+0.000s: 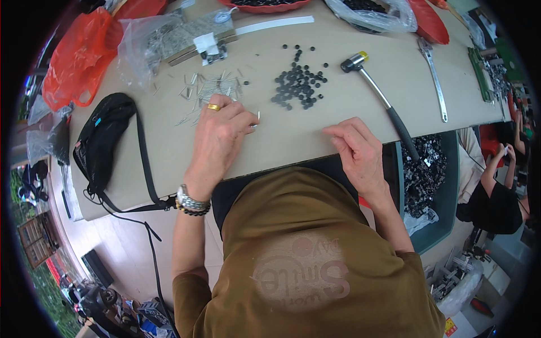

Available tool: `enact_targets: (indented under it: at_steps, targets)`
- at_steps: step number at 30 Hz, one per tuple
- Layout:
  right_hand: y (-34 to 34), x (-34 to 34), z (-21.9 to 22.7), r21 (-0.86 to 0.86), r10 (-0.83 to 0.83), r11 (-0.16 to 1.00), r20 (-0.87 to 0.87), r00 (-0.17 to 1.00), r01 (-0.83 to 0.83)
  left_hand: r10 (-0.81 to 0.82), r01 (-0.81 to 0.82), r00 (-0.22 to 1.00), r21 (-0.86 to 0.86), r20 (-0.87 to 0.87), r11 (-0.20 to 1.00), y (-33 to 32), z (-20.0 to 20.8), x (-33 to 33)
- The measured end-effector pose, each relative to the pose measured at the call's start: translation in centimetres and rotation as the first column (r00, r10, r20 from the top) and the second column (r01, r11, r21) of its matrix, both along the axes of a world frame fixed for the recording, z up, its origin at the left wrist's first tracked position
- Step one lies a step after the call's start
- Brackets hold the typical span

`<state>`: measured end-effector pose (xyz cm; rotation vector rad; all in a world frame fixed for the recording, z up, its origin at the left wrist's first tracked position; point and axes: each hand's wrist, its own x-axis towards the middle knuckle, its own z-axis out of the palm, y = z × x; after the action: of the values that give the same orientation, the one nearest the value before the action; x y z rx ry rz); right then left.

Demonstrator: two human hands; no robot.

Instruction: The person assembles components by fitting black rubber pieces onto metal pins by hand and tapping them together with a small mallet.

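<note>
My left hand (221, 132) is at the near side of the table, thumb and fingers pinched together. A small metal pin (258, 116) shows at its fingertips. Just beyond this hand lies a loose pile of thin metal pins (220, 85). My right hand (359, 156) hovers by the table's front edge with its fingers bent and drawn together; whether anything small is between them is hidden. Between and beyond the hands, many small black round caps (298, 84) are spread on the tabletop (287, 143).
A black-handled hammer (375, 84) and an adjustable wrench (434, 81) lie at the right. Below the right edge stands a green bin (445, 219) of dark parts. On the left are a black pouch (110, 141) with a strap and a red plastic bag (76, 59). A person (499, 191) sits far right.
</note>
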<state>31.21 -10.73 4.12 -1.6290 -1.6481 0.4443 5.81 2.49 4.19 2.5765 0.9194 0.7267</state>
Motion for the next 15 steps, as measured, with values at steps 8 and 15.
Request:
enact_targets:
  at_steps: [8, 15]
  targets:
    - [2.4, 2.0, -0.7, 0.045, -0.081, 0.996, 0.066, 0.995, 0.078, -0.142, 0.140, 0.983, -0.031, -0.113, 0.990, 2.1, 0.7, -0.2]
    - [6.7, 1.1, -1.6, -0.004, -0.125, 0.992, 0.134, 0.983, 0.127, -0.117, 0.128, 0.986, 0.086, -0.118, 0.988, 1.1, -0.1, 0.3]
